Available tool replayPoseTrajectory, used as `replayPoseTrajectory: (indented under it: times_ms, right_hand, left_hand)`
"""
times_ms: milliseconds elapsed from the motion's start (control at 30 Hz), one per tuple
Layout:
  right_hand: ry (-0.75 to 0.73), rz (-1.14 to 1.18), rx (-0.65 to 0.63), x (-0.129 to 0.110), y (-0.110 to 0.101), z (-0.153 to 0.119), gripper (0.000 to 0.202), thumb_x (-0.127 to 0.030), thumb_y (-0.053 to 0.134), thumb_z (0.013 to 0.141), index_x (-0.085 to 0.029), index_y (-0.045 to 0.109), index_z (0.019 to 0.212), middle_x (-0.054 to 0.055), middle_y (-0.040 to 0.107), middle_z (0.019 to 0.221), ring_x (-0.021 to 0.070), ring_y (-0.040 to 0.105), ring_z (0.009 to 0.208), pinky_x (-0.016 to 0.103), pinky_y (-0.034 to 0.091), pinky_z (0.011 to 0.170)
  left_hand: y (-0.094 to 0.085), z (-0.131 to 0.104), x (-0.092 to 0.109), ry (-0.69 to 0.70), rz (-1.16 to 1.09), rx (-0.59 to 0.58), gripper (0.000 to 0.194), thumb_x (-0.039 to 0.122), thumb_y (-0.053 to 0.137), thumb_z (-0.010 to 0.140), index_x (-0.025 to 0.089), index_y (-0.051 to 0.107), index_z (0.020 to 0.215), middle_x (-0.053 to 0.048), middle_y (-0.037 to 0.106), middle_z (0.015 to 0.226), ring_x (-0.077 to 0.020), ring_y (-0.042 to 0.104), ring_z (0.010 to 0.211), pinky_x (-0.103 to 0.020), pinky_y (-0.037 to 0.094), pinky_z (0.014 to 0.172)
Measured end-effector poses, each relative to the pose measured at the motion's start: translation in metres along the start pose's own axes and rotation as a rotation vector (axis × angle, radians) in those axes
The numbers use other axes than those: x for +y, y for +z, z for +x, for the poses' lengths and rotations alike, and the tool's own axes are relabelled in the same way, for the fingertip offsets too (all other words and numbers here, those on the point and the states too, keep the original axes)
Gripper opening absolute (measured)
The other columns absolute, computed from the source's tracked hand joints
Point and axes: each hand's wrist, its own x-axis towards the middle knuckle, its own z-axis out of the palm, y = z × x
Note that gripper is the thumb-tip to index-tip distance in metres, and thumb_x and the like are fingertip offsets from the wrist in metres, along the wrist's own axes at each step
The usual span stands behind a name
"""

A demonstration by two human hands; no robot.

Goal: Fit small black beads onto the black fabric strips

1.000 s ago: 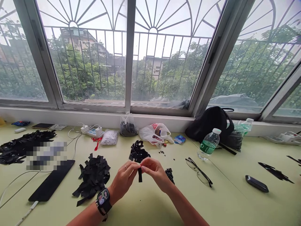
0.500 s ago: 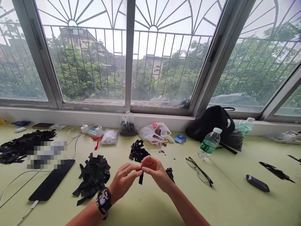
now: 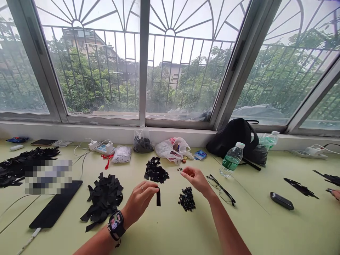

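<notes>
A short black strip (image 3: 158, 197) hangs from the pinched fingertips of my left hand (image 3: 141, 200). My right hand (image 3: 196, 180) is over the table beside a few small dark rings (image 3: 180, 169); its thumb and index finger are curled close together, and what they hold, if anything, is too small to name. Below that hand lies a pile of small black rings (image 3: 187, 199). Behind my hands sits a heap of black pieces with small rings (image 3: 156, 170). A larger pile of plain black strips (image 3: 103, 198) lies left of my left hand.
Eyeglasses (image 3: 221, 189) and a water bottle (image 3: 231, 160) stand to the right, with a black case (image 3: 282, 200) beyond. Plastic bags (image 3: 174, 150) line the window side. A black slab with a cable (image 3: 55, 205) lies left. Another person's hand (image 3: 336, 193) shows at the right edge.
My right hand has left the strip and moved right and up to the small rings, uncovering the ring pile. My left hand still holds the strip. Another person's hand has appeared at the right edge.
</notes>
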Motion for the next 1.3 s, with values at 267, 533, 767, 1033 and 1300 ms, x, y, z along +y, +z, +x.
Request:
replayPoseTrajectory:
  times_ms: [267,533,767,1033,1300]
  right_hand:
    - [0.062,-0.365,-0.315,0.019,-0.008,-0.005,0.017,-0.031,0.068,0.071,-0.017,0.076,0.074,0.005,0.070,0.077,0.0195,0.061,0.072,0.027,0.043,0.064]
    - [0.116,-0.340,-0.344,0.024,-0.007,-0.005,0.013,-0.028,0.072,0.066,-0.017,0.076,0.073,0.006,0.071,0.082,0.0213,0.063,0.076,0.027,0.045,0.068]
    - [0.094,-0.321,-0.366,0.028,-0.003,-0.007,0.011,-0.028,0.070,0.069,-0.017,0.074,0.072,0.005,0.070,0.079,0.0199,0.061,0.075,0.027,0.044,0.067]
    - [0.035,-0.121,-0.279,0.010,0.002,-0.009,0.022,-0.040,0.061,0.088,-0.018,0.064,0.086,0.002,0.061,0.082,0.0171,0.053,0.075,0.027,0.042,0.066]
    - [-0.131,0.537,-0.244,-0.051,0.069,-0.028,0.026,-0.040,0.074,0.086,-0.021,0.057,0.093,0.001,0.060,0.086,0.0166,0.056,0.079,0.030,0.049,0.074]
  left_hand:
    - [-0.001,0.000,-0.002,0.050,0.023,-0.011,0.022,0.007,0.052,0.097,0.022,0.062,0.111,-0.009,0.071,0.102,-0.0188,0.066,0.090,-0.033,0.056,0.078]
    - [-0.008,-0.001,0.004,0.158,0.071,-0.031,0.033,0.007,0.047,0.098,0.025,0.059,0.122,-0.009,0.071,0.101,-0.0191,0.066,0.089,-0.034,0.056,0.077]
    - [-0.008,-0.002,0.007,0.177,0.022,-0.050,0.044,0.000,0.050,0.093,0.026,0.056,0.128,-0.010,0.070,0.104,-0.0202,0.063,0.090,-0.036,0.054,0.077]
    - [-0.008,0.000,0.009,0.156,0.030,-0.054,0.040,0.002,0.050,0.094,0.025,0.057,0.126,-0.009,0.070,0.104,-0.0199,0.063,0.090,-0.035,0.054,0.078]
    - [-0.002,0.002,0.005,0.124,0.042,-0.072,0.027,0.004,0.052,0.096,0.022,0.061,0.114,-0.009,0.071,0.098,-0.0176,0.062,0.082,-0.031,0.053,0.072]
